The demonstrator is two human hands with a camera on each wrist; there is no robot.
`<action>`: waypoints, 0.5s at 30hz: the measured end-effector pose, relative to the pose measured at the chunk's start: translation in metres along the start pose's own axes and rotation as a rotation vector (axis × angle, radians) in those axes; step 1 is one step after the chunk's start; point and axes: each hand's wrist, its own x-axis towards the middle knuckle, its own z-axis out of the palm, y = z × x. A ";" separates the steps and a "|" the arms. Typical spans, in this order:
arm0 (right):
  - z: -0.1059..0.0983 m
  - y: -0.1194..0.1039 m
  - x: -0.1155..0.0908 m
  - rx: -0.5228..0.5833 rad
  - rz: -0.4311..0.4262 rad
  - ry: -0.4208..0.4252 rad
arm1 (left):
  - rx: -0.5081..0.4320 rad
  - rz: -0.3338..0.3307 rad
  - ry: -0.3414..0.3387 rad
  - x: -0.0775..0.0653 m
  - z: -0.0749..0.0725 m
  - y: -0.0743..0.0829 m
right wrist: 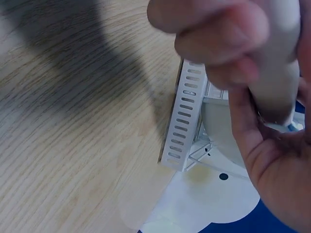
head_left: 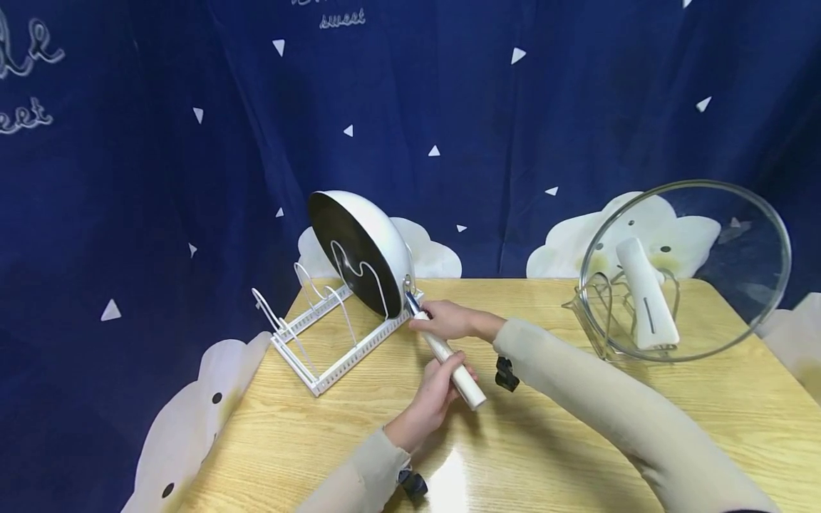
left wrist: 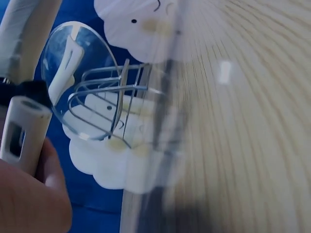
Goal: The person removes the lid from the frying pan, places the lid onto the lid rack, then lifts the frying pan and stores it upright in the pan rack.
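Note:
A wok [head_left: 378,235] with a white outside and black inside stands on its edge in a white metal rack [head_left: 359,353], its opening facing left. Its white handle [head_left: 467,387] slants down toward the front right. My right hand [head_left: 452,319] grips that handle close to the wok, near the metal joint. Farther down, my left hand [head_left: 431,392] holds the same handle, with the thumb on top. In the left wrist view the slotted handle end [left wrist: 26,128] rises beside the left hand [left wrist: 34,199]. Fingers [right wrist: 223,43] curl by the handle in the right wrist view.
On the right, a large glass lid [head_left: 725,285] with a white grip [head_left: 648,299] stands upright in a wire holder [head_left: 596,320]. White wire dividers [head_left: 343,313] rise from the rack. A dark blue curtain [head_left: 462,92] hangs behind the wooden table [head_left: 545,442].

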 end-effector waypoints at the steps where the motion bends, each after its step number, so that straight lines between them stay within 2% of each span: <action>1: -0.001 0.001 -0.001 0.026 0.012 -0.003 | 0.037 -0.003 -0.006 -0.001 -0.003 0.001; 7: -0.002 0.010 -0.007 0.197 0.099 -0.041 | 0.257 0.006 -0.080 -0.006 -0.025 0.011; 12: -0.001 0.011 -0.015 0.291 0.135 -0.108 | 0.346 -0.001 -0.166 -0.008 -0.042 0.020; 15: -0.004 0.013 -0.022 0.294 0.129 -0.101 | 0.416 0.003 -0.212 -0.010 -0.048 0.029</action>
